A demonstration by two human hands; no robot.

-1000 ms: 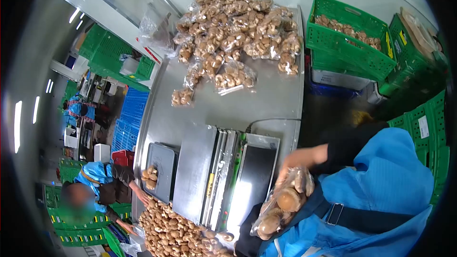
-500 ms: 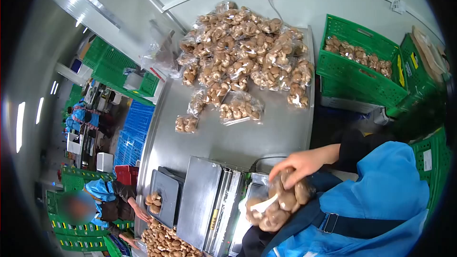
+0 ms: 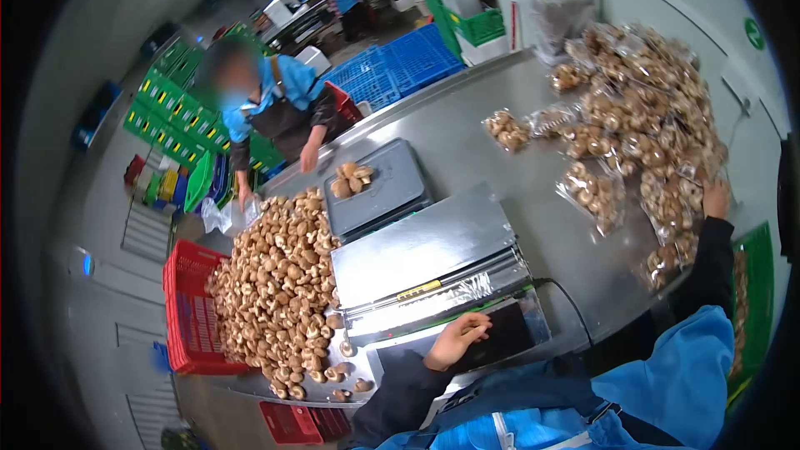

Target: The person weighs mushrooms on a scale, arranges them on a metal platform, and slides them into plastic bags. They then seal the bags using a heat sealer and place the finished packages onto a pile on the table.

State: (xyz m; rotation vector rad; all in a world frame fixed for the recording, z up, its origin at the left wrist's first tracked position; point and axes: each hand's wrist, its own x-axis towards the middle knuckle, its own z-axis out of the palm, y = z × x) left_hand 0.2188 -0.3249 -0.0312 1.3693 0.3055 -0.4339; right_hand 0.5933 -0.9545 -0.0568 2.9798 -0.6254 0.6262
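Note:
My right hand (image 3: pixel 717 198) reaches out to the near right edge of a heap of bagged mushrooms (image 3: pixel 633 108). Its fingers are bent against a clear bag of mushrooms (image 3: pixel 685 192), and the fingertips are partly hidden. Over the front of a metal bag-sealing machine (image 3: pixel 425 258) hovers my left hand (image 3: pixel 458 340), fingers loosely curved and a little apart, with nothing visible in it. Loose brown mushrooms (image 3: pixel 279 283) lie piled left of the machine. Several more rest on a grey scale (image 3: pixel 379 192) behind it.
Across the steel table (image 3: pixel 467 167) stands a co-worker (image 3: pixel 283 104), hands near the scale and the loose pile. A red crate (image 3: pixel 196 308) is at the left end. A black cable (image 3: pixel 575 308) runs from the sealer. Blue pallets (image 3: pixel 400 67) lie beyond.
The view has turned left. My right hand has carried a bag of mushrooms from near my body to the heap. My left hand has come into view by the sealer.

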